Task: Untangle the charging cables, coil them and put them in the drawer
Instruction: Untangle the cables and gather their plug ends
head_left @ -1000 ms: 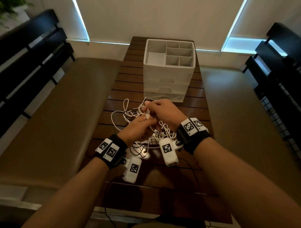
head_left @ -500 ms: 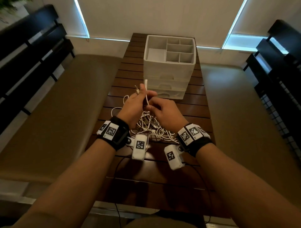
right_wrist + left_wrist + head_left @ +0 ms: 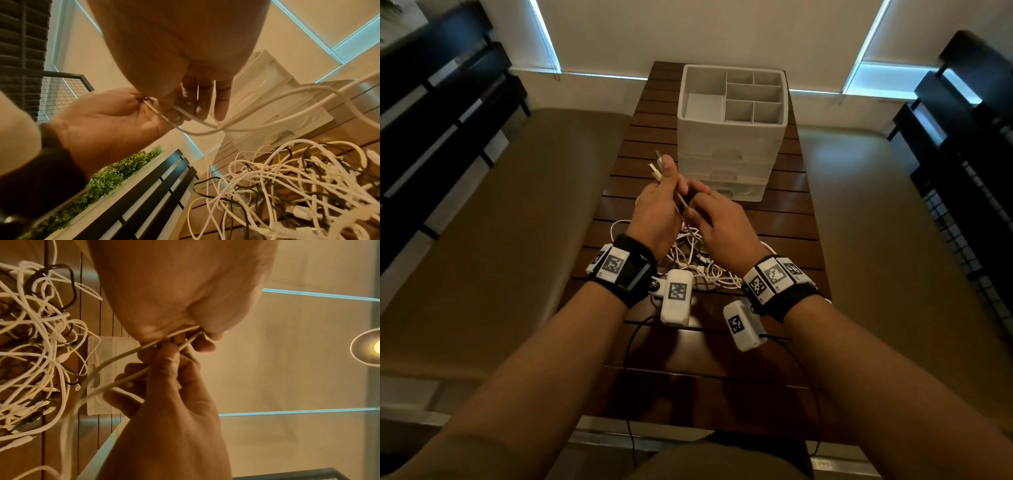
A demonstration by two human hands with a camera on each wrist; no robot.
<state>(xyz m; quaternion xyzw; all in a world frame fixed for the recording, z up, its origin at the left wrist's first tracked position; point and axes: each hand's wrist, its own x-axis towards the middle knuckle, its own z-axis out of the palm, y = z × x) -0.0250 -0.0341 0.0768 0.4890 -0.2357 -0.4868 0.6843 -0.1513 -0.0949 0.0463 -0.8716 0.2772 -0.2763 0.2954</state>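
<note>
A tangle of white and dark charging cables (image 3: 688, 260) lies on the slatted wooden table (image 3: 784, 240), under my wrists. My left hand (image 3: 657, 205) is raised above it and grips two white cable strands (image 3: 193, 331), whose plug ends (image 3: 654, 168) stick up past the fingers. My right hand (image 3: 717, 222) is right beside it and pinches the same white cable (image 3: 683, 205) between thumb and fingers (image 3: 168, 356). The strands (image 3: 205, 128) run from both hands down into the tangle (image 3: 287, 186). The white drawer unit (image 3: 732, 137) stands just beyond the hands, its drawers closed.
The drawer unit's top tray (image 3: 753, 92) has open divided compartments with nothing in them. Tan benches (image 3: 500, 240) flank the narrow table. Dark slatted backrests (image 3: 431, 120) stand at both sides. Black wrist-camera leads (image 3: 633, 342) trail over the near table edge.
Both hands have risen from the tangle and moved toward the drawer unit. The left hand now holds the plug ends upward, and the right hand pinches the cable just below.
</note>
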